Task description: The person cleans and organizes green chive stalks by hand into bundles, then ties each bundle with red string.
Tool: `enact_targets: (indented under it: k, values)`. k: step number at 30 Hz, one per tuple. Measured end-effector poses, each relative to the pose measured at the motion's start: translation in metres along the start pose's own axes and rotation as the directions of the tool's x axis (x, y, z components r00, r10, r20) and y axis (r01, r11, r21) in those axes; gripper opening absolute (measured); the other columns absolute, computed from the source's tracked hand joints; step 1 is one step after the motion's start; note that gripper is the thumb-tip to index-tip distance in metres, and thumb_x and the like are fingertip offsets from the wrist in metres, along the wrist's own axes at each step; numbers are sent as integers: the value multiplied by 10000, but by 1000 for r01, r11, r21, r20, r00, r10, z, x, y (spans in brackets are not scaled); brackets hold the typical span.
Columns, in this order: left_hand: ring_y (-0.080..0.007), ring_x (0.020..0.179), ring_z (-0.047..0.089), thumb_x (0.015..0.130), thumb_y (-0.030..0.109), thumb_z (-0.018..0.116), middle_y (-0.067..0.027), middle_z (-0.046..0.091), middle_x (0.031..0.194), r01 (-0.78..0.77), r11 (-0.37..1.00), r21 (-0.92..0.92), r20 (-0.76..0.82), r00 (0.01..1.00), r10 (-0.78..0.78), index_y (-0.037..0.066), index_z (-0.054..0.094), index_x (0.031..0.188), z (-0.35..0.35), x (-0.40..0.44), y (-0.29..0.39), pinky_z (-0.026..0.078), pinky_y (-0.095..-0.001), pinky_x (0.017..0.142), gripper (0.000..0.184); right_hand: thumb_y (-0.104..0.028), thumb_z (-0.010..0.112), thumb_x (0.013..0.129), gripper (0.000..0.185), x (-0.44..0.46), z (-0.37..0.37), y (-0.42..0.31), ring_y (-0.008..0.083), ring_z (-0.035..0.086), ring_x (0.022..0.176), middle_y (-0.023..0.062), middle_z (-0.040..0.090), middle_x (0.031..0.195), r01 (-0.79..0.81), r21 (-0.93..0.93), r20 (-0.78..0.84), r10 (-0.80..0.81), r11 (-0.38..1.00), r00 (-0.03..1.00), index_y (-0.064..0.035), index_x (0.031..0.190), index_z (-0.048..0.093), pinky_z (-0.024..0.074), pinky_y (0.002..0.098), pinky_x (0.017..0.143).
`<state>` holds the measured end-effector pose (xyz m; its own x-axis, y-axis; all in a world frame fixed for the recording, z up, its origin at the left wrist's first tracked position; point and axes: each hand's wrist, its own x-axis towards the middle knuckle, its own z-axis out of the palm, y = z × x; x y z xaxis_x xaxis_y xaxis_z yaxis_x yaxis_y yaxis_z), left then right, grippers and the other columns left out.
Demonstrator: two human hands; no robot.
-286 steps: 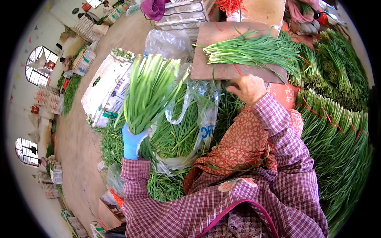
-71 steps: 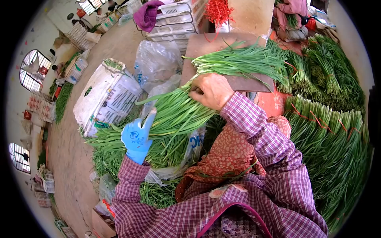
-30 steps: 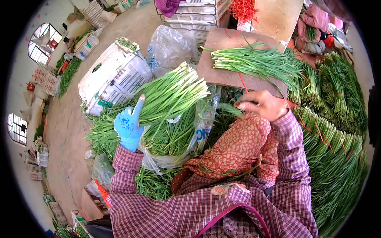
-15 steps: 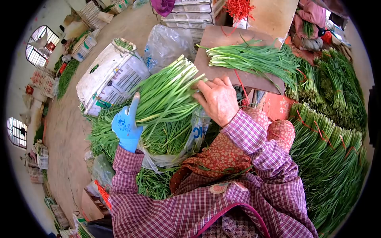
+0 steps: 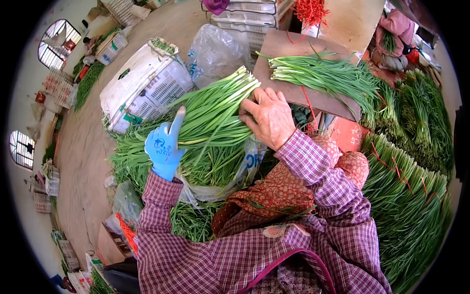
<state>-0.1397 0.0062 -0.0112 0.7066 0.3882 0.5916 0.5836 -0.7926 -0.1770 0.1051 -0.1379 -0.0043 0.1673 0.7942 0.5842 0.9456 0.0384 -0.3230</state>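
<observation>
A loose bunch of garlic chives (image 5: 215, 110) lies across my left hand (image 5: 164, 151), which wears a blue glove; its thumb is up over the leaves and its other fingers are hidden below them. At the pale stem end, the bent fingers of my bare right hand (image 5: 270, 117) press together on stalks at the bunch's edge. Beneath the bunch, more loose chives (image 5: 203, 171) fill an open clear plastic bag (image 5: 196, 192). Past my right hand, another bunch of chives (image 5: 313, 73) rests on a brown board (image 5: 276, 44).
Tied chive bundles (image 5: 401, 210) stand in rows at right. Red ties (image 5: 311, 12) hang beyond the board. A white crate (image 5: 156, 90) and a crumpled plastic bag (image 5: 218, 54) are ahead at left. Another person (image 5: 397, 29) sits at the far right.
The view has shifted slightly, so the surroundings sit further right. Both hands stay at the bunch; the right fingers have drawn closer together at the stem end.
</observation>
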Motion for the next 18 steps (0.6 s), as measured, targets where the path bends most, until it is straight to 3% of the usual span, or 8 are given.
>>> enact_targets:
  k: [3,6,9,13,15,17,18]
  values:
    - [-242,653,600,676,306,777,-55,586,720,-42,995,94,27,999,40,195,530,1353,-1,2,1,466,-350,588,729,-195,683,773,144,-2,5,0,251,516,864,63,527,833,25,-58,-59,-28,998,998,-131,882,614,383,399,744]
    - [-242,648,599,673,306,775,-58,585,721,-31,996,83,20,999,29,196,529,1353,1,3,1,466,-355,585,731,-156,606,811,148,1,2,0,255,575,798,71,551,754,-45,-219,-192,2,975,981,-99,946,583,410,390,743]
    - [-246,646,598,668,310,779,-62,583,728,-7,997,73,20,1000,6,198,522,1358,6,-2,-9,466,-363,576,745,-101,593,806,99,-1,-19,14,256,590,655,83,562,745,-212,-238,-207,163,948,965,-98,881,529,468,400,623]
    - [-253,650,599,663,294,789,-66,584,747,57,992,116,22,998,-60,211,504,1374,1,-11,-23,467,-370,563,771,-129,613,818,109,-32,-52,62,243,610,606,86,576,728,-287,-444,-262,184,849,947,-118,845,509,484,390,525]
    - [-254,654,604,663,265,793,-65,595,765,68,989,131,42,996,-74,220,497,1379,-2,-15,-30,469,-367,564,776,-187,644,834,90,-59,-59,101,238,623,591,89,598,716,-321,-514,-92,321,795,942,-120,847,585,493,392,523]
    - [-255,658,607,663,247,797,-64,603,769,85,986,143,40,995,-91,216,503,1374,-4,-14,-30,470,-366,565,771,-250,653,854,116,-90,-49,148,226,629,580,88,615,705,-286,-614,222,509,736,832,-136,864,671,504,393,536]
    - [-260,663,611,673,236,793,-64,609,764,81,988,133,14,996,-84,211,509,1369,-5,-12,-27,473,-369,570,752,-288,669,845,137,-88,-44,143,210,641,642,69,634,766,-365,-563,186,544,742,818,-171,898,715,513,390,589]
